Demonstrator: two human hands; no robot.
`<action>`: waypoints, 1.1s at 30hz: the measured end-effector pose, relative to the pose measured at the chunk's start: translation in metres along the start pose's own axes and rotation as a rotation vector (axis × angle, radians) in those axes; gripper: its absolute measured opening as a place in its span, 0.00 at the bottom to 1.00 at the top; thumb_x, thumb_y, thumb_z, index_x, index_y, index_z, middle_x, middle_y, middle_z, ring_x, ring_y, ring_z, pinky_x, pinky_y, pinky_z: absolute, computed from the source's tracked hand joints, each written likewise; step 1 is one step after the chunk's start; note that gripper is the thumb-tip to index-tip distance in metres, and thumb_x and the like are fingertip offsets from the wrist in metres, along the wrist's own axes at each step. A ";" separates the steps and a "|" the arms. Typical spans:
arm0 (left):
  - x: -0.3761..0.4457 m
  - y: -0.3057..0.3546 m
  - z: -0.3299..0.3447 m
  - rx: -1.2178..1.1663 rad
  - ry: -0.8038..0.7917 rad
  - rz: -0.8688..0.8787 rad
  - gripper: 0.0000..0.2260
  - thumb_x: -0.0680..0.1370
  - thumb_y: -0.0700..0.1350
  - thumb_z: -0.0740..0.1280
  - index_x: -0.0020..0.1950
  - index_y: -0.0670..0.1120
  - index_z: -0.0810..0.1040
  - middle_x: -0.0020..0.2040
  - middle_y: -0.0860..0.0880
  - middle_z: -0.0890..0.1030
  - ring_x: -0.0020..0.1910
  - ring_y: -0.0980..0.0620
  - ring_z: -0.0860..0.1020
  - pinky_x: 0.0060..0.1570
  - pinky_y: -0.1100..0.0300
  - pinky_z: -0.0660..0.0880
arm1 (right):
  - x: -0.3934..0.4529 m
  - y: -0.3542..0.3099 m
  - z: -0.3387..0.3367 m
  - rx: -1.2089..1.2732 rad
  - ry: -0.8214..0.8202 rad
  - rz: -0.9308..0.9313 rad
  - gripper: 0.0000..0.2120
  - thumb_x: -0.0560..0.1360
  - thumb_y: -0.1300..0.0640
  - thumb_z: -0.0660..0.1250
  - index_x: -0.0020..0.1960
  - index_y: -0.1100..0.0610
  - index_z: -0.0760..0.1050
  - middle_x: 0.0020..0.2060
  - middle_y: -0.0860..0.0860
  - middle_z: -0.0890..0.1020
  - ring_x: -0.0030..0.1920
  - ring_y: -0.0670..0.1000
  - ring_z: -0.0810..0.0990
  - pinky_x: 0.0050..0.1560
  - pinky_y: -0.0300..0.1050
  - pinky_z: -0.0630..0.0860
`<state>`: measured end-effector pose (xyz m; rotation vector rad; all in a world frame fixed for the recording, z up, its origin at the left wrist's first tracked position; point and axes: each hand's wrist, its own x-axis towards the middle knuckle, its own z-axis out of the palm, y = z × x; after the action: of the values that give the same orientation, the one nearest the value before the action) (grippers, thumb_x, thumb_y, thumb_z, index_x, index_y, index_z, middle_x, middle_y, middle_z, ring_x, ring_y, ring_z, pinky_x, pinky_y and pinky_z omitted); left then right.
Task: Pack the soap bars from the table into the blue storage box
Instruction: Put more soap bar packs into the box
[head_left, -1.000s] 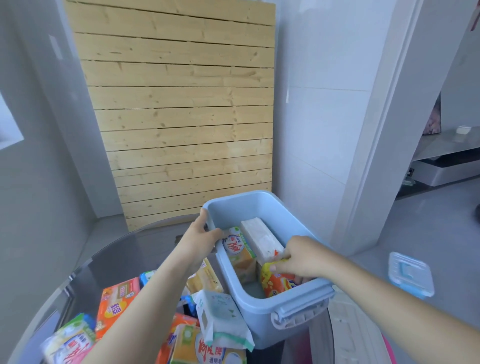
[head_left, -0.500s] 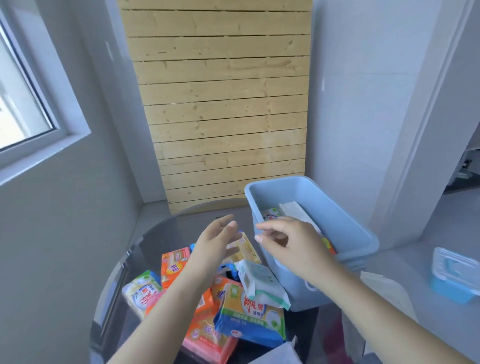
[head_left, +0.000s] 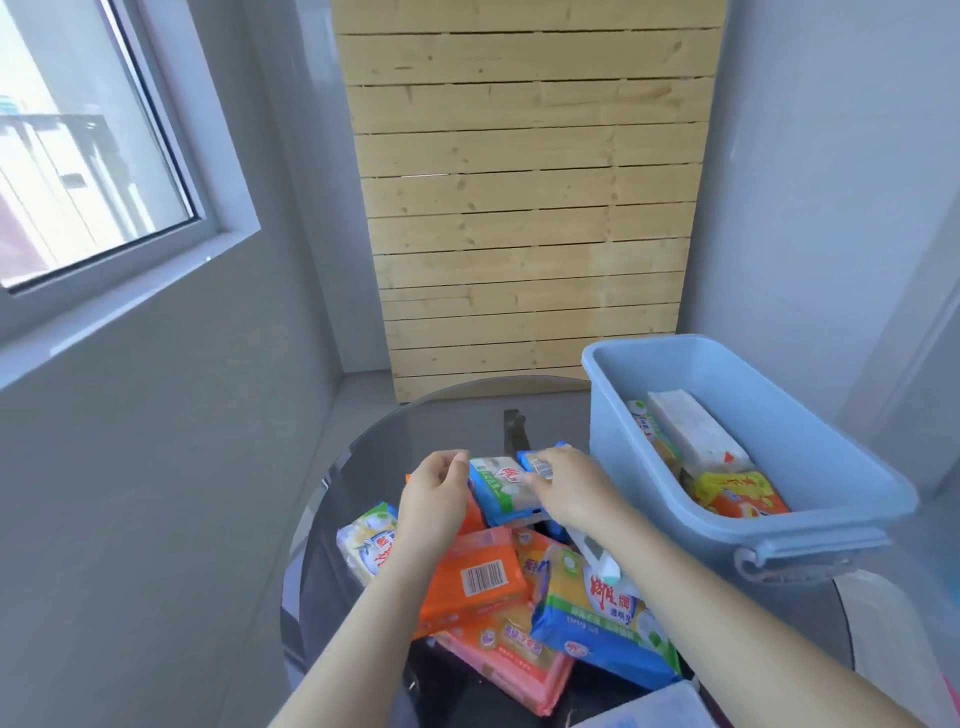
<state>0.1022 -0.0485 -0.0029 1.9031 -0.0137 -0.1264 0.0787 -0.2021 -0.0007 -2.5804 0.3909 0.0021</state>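
Note:
Several wrapped soap bars lie heaped on the round glass table (head_left: 415, 431). An orange pack (head_left: 475, 577) with a barcode is in the middle, a blue-and-yellow pack (head_left: 597, 618) sits to its right, a pink pack (head_left: 511, 654) lies in front. My left hand (head_left: 434, 499) hovers over the pile, fingers loosely curled, holding nothing. My right hand (head_left: 566, 486) lies on a blue-and-white soap bar (head_left: 501, 488) at the far side of the pile, fingers on its far edge. The blue storage box (head_left: 623, 415) stands at the right and holds a white bar (head_left: 696, 439) and an orange-yellow pack (head_left: 740, 496).
A slatted wooden panel (head_left: 524, 208) leans against the wall behind the table. A window (head_left: 78, 145) is at the left. A grey wall runs close along the table's left side. The box's handle (head_left: 800, 558) faces me.
My right hand left the inside of the box and moved left onto the pile. My left hand let go of the box rim and came over the packs. The view swung left.

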 end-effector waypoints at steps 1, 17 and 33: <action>0.005 -0.001 -0.001 0.021 -0.001 -0.001 0.13 0.81 0.52 0.58 0.59 0.49 0.78 0.42 0.59 0.78 0.42 0.61 0.75 0.39 0.61 0.69 | 0.010 0.001 0.003 -0.014 -0.014 0.037 0.21 0.79 0.52 0.58 0.69 0.60 0.68 0.68 0.58 0.72 0.67 0.57 0.70 0.63 0.49 0.70; 0.033 -0.014 0.005 -0.169 -0.002 -0.155 0.14 0.81 0.50 0.58 0.60 0.48 0.77 0.42 0.57 0.77 0.42 0.61 0.74 0.46 0.57 0.69 | 0.083 0.009 0.011 0.122 -0.048 0.257 0.20 0.69 0.54 0.73 0.59 0.57 0.80 0.61 0.52 0.80 0.60 0.52 0.78 0.51 0.40 0.73; 0.023 0.000 0.002 -0.451 -0.238 -0.130 0.12 0.81 0.48 0.60 0.61 0.50 0.78 0.58 0.52 0.80 0.59 0.52 0.79 0.60 0.55 0.76 | 0.048 -0.029 -0.022 0.395 0.485 -0.194 0.18 0.69 0.54 0.71 0.59 0.50 0.80 0.47 0.47 0.77 0.37 0.44 0.73 0.36 0.26 0.67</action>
<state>0.1246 -0.0516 -0.0053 1.4298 -0.0208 -0.4096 0.1308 -0.2022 0.0293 -2.1916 0.2755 -0.7075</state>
